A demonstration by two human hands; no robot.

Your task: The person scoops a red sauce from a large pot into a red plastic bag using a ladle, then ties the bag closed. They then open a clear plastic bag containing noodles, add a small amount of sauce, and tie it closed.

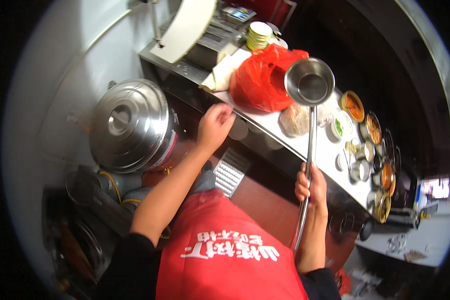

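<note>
My right hand (pixel 311 185) is closed around the handle of a long stainless-steel ladle (pixel 313 129). The ladle's round bowl (pixel 310 83) is raised over the counter, its inside facing me, and its handle end reaches down beside my red apron (pixel 225 258). My left hand (pixel 215 123) hovers near the counter's front edge with its fingers loosely curled; I see nothing in it. Just beyond it a red plastic bag (pixel 257 82) sits on the white counter (pixel 260 118). A clear bag of pale food (pixel 294 120) lies partly behind the ladle's handle.
A large lidded metal pot (pixel 129 123) stands at left, with gas cylinders (pixel 125 185) below it. Bowls of chopped greens (pixel 341 125), red sauce (pixel 352 107) and other ingredients line the counter's right part. Stacked bowls (pixel 258 35) stand at the back. A floor grate (pixel 230 172) lies below.
</note>
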